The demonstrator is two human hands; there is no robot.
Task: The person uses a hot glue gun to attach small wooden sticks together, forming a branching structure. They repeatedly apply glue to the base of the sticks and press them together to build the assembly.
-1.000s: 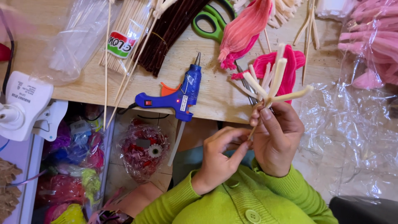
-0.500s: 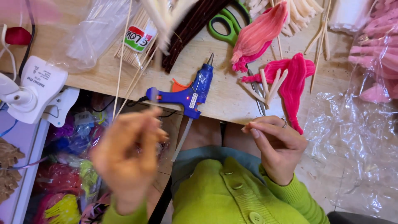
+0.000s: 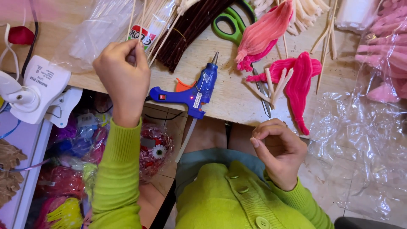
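My left hand (image 3: 123, 72) reaches up over the wooden table edge (image 3: 229, 108) and pinches a thin wooden stick (image 3: 132, 21) from a loose bundle beside a glue bottle (image 3: 146, 32). My right hand (image 3: 275, 152) hovers near my lap with fingers curled and thumb against the forefinger; I see nothing in it. A small cluster of cream sticks (image 3: 274, 85) lies on the table against a magenta petal piece (image 3: 302, 82). A blue hot glue gun (image 3: 193, 91) lies between my hands, its trigger end over the table edge.
Green scissors (image 3: 231, 23), dark brown pipe cleaners (image 3: 190, 25) and a pink petal bundle (image 3: 265, 32) lie at the back. Clear cellophane (image 3: 356, 144) spreads on the right. A white clamp device (image 3: 36, 87) sits left, above bags of coloured craft material (image 3: 72, 169).
The right hand has set the cream stick cluster down on the table and drawn back to my lap. The left hand swung out to the left and up to the stick bundle.
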